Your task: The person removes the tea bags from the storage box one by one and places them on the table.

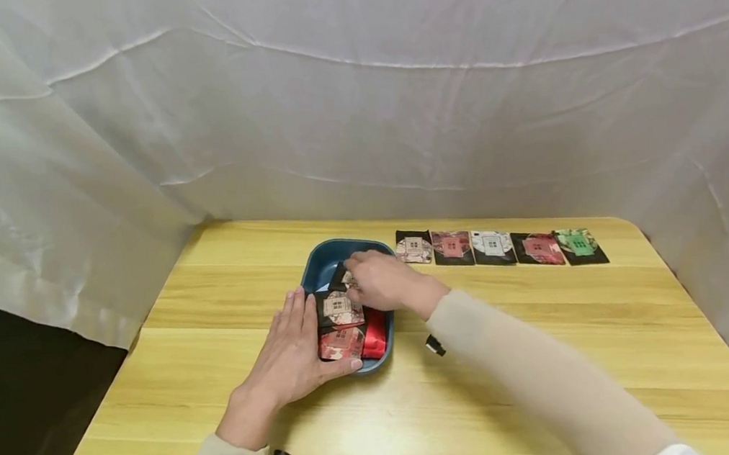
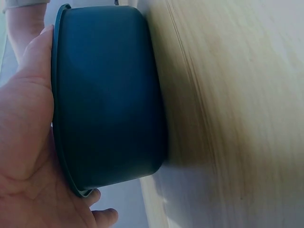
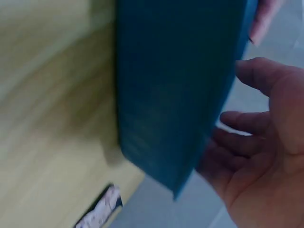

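Note:
A dark blue plastic bin stands on the wooden table and holds several small packets. My left hand rests along its left and near rim, fingers straight and thumb over the near corner; the left wrist view shows the palm against the rim of the bin. My right hand reaches in over the right rim, curled fingers pinching a black and beige packet. The right wrist view hides that packet behind the bin wall. Beneath lie a beige-labelled packet, a red-labelled packet and a shiny red packet.
Several flat packets lie in a row right of the bin: beige, dark red, white, red and green. A pale curtain hangs behind the table.

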The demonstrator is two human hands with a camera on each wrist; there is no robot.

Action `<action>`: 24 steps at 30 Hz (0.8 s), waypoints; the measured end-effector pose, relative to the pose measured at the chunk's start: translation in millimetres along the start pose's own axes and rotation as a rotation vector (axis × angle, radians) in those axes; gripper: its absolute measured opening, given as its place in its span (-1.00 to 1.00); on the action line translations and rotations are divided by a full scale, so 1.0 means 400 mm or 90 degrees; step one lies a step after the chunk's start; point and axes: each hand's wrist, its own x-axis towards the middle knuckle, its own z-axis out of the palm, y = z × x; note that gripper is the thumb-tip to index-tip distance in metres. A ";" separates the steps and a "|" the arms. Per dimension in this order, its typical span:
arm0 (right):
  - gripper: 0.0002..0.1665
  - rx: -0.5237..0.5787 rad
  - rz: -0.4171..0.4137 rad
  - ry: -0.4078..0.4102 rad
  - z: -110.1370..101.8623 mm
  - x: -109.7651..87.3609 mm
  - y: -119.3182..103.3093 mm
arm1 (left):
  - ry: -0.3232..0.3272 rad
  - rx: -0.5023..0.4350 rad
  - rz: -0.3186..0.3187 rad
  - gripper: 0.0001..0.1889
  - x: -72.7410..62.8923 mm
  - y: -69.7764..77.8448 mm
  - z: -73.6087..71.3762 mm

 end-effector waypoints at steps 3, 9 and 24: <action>-0.18 -0.028 0.028 -0.045 0.028 0.016 -0.021 | 0.000 -0.002 -0.001 0.44 0.000 -0.001 0.001; -0.20 -0.059 0.058 -0.079 0.069 0.016 -0.053 | 0.001 -0.011 0.000 0.44 -0.001 -0.002 0.000; -0.51 0.037 -0.022 0.020 0.057 -0.044 -0.080 | 0.006 -0.007 0.028 0.42 -0.001 -0.006 0.002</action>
